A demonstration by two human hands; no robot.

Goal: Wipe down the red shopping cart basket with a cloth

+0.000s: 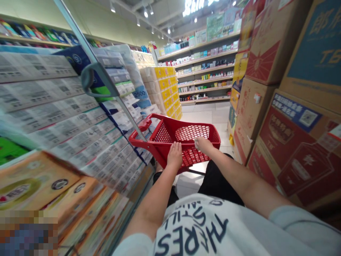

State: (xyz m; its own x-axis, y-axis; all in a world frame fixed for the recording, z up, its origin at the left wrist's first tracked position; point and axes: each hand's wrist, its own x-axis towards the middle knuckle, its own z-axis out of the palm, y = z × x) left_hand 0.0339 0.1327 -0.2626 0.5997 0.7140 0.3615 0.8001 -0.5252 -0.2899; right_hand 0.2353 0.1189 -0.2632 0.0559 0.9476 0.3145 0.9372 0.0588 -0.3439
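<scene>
A red plastic rolling shopping basket point(195, 123) with perforated walls stands just ahead of my body, its grey telescopic handle point(99, 80) slanting up to the left. My left hand point(175, 155) has its fingers hooked over the near rim, gripping it. Further right, my right hand point(204, 145) is closed above the same rim. Between its fingers shows a small whitish crumpled thing point(196, 143), too small to name for sure. The part of the basket's inside that I can see shows only red mesh.
Stacked tissue packs point(69, 103) line the left side, with yellow-ended packs point(167, 93) beyond. Cardboard cartons point(262, 60) rise close on the right. Shelves of small bottles and boxes point(205, 65) stand at the aisle's far end. Light floor tiles point(199, 116) run between.
</scene>
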